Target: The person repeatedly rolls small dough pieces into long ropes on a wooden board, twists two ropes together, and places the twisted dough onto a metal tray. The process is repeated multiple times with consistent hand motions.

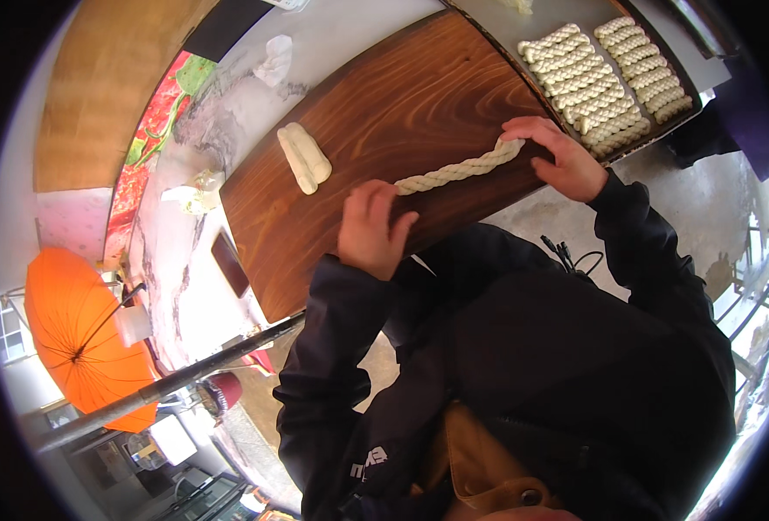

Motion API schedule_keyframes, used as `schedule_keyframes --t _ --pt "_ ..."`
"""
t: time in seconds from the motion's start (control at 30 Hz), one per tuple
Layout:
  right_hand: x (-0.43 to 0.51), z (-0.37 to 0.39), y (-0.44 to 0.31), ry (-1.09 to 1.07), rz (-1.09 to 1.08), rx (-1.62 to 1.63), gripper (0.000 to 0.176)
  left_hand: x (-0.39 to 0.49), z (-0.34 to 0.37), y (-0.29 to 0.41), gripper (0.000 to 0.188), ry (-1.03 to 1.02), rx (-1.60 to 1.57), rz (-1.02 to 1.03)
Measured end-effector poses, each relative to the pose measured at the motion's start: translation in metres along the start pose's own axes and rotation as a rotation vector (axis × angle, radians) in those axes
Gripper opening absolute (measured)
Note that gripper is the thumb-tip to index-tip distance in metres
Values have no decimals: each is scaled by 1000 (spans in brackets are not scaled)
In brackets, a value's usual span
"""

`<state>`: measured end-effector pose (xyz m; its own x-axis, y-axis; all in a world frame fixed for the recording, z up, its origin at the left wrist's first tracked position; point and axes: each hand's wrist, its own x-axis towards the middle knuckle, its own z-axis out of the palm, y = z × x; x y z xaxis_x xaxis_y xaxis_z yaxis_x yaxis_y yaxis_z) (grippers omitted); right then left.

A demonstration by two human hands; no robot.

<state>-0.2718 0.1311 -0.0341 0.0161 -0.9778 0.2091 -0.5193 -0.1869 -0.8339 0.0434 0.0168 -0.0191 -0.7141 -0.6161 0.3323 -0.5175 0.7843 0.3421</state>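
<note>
A long twisted rope of dough [459, 172] lies on the dark brown wooden board [384, 104]. My left hand [375, 228] is at the rope's left end, its fingertips at or very near the dough and its thumb apart. At the other end, my right hand [557, 156] has its fingertips on the dough, the thumb spread away below. Whether either hand pinches the dough is hard to tell. Two plain strips of dough [304, 158] lie side by side on the board's left part.
Beyond my right hand, a dark-rimmed tray [700, 98] holds two rows of twisted dough pieces [586, 84]. A phone-like dark object [230, 264] lies left of the board on the marble-patterned counter [228, 130], near crumpled plastic [203, 189]. An orange umbrella [78, 338] stands open at far left.
</note>
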Motion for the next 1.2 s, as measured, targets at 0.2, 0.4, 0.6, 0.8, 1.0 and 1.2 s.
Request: schedule_keyframes --t 0.2,0.4,0.6,0.8,1.0,1.2 --pt "3 9 8 64 -250 -380 29 46 18 -11 31 -229 -102 35" --pt "-36 -40 11 256 -22 -251 31 168 16 33 27 -296 -201 264" --pt "-63 -107 40 751 202 -544 46 231 68 113 69 -132 -367 362" --pt "-96 -107 66 717 319 -642 32 158 72 91 72 -342 -175 347" --pt "-60 -71 33 685 54 -602 24 99 43 51 70 -335 -167 145" --pt "-4 29 -17 330 -228 -242 23 54 18 -3 62 -137 -212 -15"
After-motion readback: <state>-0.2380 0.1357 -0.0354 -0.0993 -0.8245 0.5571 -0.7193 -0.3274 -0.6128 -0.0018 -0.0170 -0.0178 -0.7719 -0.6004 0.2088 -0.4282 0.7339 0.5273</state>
